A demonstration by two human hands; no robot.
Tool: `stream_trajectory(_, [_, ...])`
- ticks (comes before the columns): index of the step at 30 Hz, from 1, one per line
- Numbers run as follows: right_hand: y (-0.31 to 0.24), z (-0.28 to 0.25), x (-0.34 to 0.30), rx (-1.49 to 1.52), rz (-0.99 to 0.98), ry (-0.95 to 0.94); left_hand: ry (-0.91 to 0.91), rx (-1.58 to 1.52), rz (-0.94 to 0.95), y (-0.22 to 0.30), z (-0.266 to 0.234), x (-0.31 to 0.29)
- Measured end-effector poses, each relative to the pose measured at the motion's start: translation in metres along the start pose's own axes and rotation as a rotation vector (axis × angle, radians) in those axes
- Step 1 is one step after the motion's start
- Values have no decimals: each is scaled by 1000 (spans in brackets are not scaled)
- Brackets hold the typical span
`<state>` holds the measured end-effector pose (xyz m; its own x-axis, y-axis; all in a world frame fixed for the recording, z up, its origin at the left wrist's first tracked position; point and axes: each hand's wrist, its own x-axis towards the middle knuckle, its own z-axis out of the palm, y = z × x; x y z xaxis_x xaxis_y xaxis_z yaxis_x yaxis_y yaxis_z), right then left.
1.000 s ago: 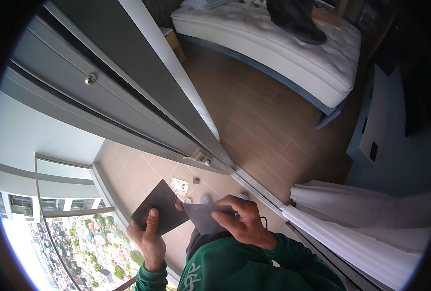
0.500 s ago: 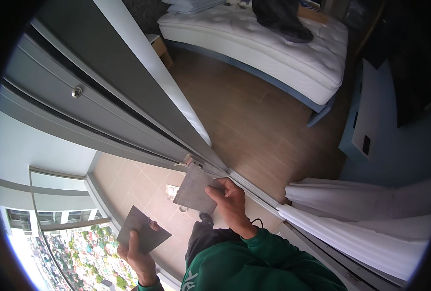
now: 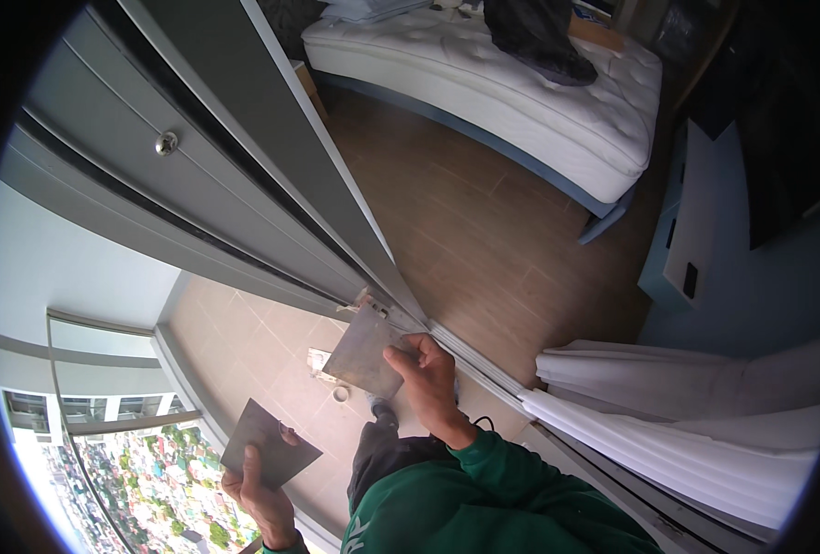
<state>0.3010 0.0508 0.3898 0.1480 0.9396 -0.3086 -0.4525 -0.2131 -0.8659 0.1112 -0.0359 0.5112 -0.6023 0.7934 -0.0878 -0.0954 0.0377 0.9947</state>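
My left hand (image 3: 260, 499) grips a dark grey, flat, four-sided plate (image 3: 267, 454), thumb on its face; a fingertip-like bit shows at the far edge. In my right hand (image 3: 430, 380), a lighter grey flat plate (image 3: 362, 353) is pinched by one side between thumb and fingers. Its far corner lies in front of, or close to, the lower end of the grey door frame (image 3: 244, 175); whether it touches cannot be made out. A small whitish piece (image 3: 366, 300) shows on the frame just beyond that corner.
A ring-shaped item (image 3: 341, 394) and a small pale box (image 3: 318, 362) are on the balcony tiles. The sliding-door track (image 3: 479, 362) runs beside me to a white curtain (image 3: 659, 415). A bed (image 3: 484, 88) stands inside. A railing (image 3: 142, 423) borders the left.
The view has shifted slightly, and the door frame appears farther right, with its pale edge narrower. Both hands keep their plates; the right plate appears a little farther left and higher.
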Motion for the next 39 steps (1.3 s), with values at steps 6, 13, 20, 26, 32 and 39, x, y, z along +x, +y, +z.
stream_trajectory(6, [-9, 5, -2, -75, 39, 18, 36, 11, 28, -12, -14, 4])
stream_trajectory(13, [0, 12, 1, -71, -31, 79, -80, -78, -49, -6, -6, 3])
stream_trajectory(20, [-16, 12, -10, -189, -10, 93, -25, -41, -49, -23, -25, 10])
stream_trajectory(26, [-26, -8, -36, -4, 46, 32, -152, -214, -237, -8, -13, 17])
stream_trajectory(32, [-67, -8, -56, 515, 518, -322, -420, -605, -714, -24, -9, 35])
stream_trajectory(39, [-26, 28, -70, 578, 459, -466, -577, -521, -781, -15, 13, 48])
